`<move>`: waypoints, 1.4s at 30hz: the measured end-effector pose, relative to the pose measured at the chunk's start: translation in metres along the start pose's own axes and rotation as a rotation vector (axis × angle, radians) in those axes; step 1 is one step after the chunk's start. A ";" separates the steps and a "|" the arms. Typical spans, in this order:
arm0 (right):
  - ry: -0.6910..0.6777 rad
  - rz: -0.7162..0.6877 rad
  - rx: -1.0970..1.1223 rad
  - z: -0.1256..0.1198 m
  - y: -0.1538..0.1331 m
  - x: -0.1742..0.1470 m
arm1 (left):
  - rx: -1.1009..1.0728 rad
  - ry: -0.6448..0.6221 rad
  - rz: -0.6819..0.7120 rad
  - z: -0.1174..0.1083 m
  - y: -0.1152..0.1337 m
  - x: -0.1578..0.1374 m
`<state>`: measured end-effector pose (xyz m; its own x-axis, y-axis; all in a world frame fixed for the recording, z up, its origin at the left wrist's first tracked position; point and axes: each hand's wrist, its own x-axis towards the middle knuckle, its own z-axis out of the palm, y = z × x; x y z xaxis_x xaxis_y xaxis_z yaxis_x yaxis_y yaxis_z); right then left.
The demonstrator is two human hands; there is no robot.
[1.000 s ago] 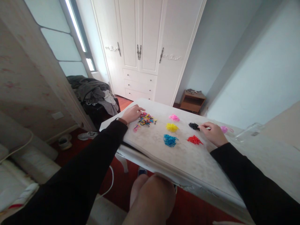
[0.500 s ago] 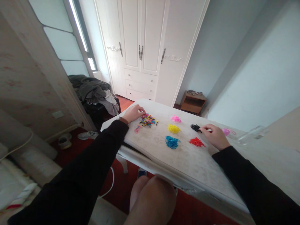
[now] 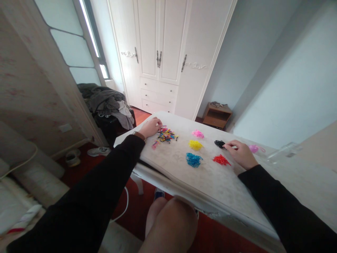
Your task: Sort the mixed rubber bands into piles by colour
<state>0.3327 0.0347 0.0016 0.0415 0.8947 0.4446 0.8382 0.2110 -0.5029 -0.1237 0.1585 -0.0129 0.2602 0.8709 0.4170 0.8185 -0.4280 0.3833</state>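
A white wardrobe (image 3: 195,38) stands behind; before it is the pale tabletop (image 3: 189,186), on which both hands rest or hover, well apart. The left hand (image 3: 152,127) is at the far left part, with fingers curled and narrow; a purple strand (image 3: 164,125) lies at its fingertips, but I cannot tell if it is held. The right hand (image 3: 240,153) has thumb and finger brought together at the black pile; I cannot tell if a strand is between them.

The mixed pile (image 3: 166,135) of thin strands lies just to the right of the left hand, which is clearly the nearer one; it is loosely rounded, without one long axis. To its right are the blue pile (image 3: 194,160), the red pile (image 3: 221,160), the yellow pile (image 3: 195,145) and the pink pile (image 3: 198,134); the smallest, the black pile (image 3: 218,143), lies left of the right hand's fingertips.
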 end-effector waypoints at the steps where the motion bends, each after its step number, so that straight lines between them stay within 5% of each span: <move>1: -0.002 0.000 0.000 0.000 0.000 0.000 | -0.014 0.011 -0.011 0.000 0.001 0.000; 18: 0.002 0.018 0.030 0.000 -0.006 0.000 | -0.333 0.183 -0.001 -0.006 0.014 -0.004; 35: -0.003 -0.011 0.032 0.000 -0.011 -0.003 | -0.329 0.215 -0.038 -0.009 0.014 -0.005; 42: 0.006 -0.038 0.053 0.000 -0.011 -0.002 | -0.440 0.149 -0.037 -0.011 0.043 -0.012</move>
<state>0.3232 0.0303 0.0064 0.0136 0.8833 0.4685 0.8094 0.2654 -0.5239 -0.0971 0.1273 0.0076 0.1326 0.8570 0.4979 0.5223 -0.4873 0.6998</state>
